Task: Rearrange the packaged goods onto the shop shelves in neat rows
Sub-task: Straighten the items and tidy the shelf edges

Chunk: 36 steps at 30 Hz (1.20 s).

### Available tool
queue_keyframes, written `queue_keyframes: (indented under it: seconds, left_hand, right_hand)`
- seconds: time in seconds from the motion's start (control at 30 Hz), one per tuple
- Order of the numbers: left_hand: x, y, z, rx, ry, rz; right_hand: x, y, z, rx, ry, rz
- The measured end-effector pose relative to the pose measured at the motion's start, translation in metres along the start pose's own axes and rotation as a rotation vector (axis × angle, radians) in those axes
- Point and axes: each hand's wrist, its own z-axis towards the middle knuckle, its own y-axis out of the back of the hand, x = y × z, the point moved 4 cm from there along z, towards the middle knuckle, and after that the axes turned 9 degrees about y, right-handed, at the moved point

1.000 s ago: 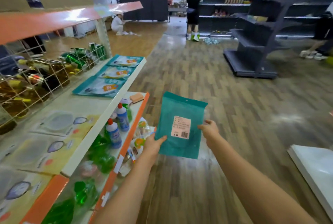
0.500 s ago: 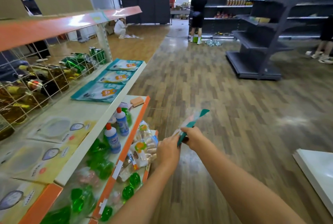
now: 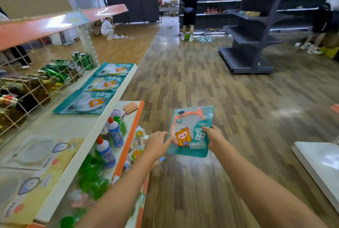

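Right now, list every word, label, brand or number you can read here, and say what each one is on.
No text here can be read.
Teal packet held by the right hand: small print panels, blurred.
Three teal packets on the shelf: print too small.
Yellow packets: tags blurred.
Blue bottles: label print unreadable.
Left hand touches the held packet's edge.

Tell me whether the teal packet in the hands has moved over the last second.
Yes. The teal packet has been flipped: its label side faced up, now the cartoon front does. It still hangs over the floor, right of the orange shelf edge, held by the right hand.
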Motion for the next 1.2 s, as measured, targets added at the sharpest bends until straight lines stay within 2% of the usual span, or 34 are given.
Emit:
queue_keyframes:
  seconds: [0.37,0.67,0.9,1.2]
  left_hand:
    - [-0.060,0.013,0.120,-0.085,0.081,0.040]
    - [-0.084,0.026,0.204,-0.118,0.209,-0.220]
    - [-0.081,0.034,0.275,-0.102,0.242,-0.263]
    - [-0.070,0.071,0.393,-0.102,0.248,-0.355]
  right_hand:
    - [0.060,0.017,0.115,0.048,0.050,-0.009]
    - [0.111,-0.002,0.206,0.140,0.076,0.012]
    - [0.127,-0.039,0.274,0.172,0.052,0.008]
    - [0.158,-0.118,0.369,0.210,0.060,0.041]
